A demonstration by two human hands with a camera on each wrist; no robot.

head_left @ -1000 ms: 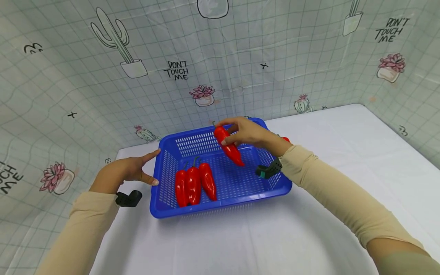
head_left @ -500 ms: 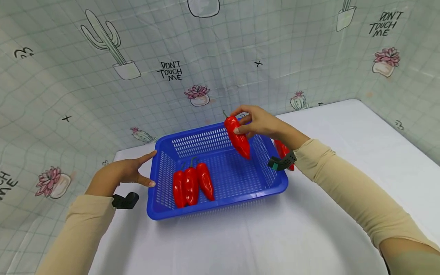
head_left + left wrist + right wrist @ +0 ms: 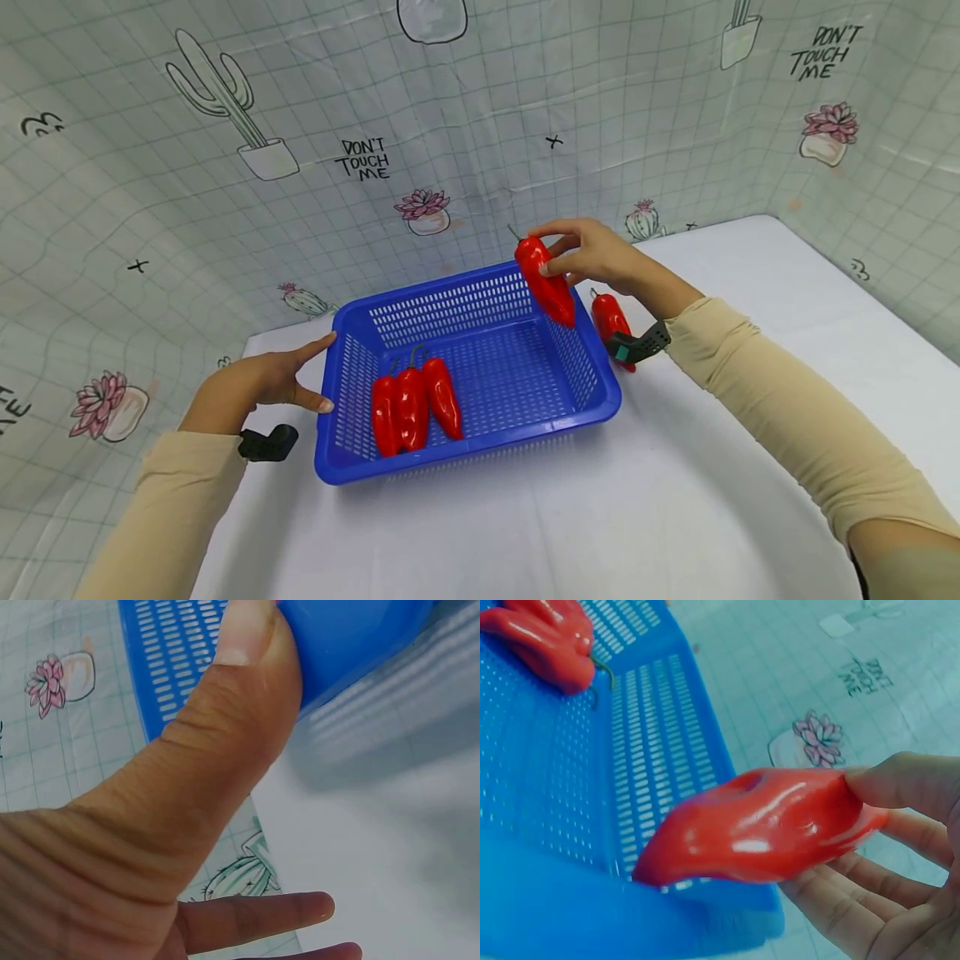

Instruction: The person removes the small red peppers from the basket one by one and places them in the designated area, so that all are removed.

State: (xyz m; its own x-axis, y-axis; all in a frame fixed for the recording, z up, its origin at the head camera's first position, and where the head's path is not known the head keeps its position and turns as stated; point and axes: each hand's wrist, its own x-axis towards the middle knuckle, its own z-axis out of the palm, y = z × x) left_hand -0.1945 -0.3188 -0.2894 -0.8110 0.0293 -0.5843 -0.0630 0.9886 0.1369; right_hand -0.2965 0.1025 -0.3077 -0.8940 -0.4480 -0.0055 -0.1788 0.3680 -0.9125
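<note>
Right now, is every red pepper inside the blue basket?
No, one red pepper lies on the white table beside the blue basket, and the right hand holds another pepper.

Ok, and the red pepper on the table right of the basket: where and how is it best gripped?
Probably across the thick upper body of the red pepper, just below its stem, from above and its right: it tapers toward the near end, and the blue plastic basket stands close on its left.
</note>
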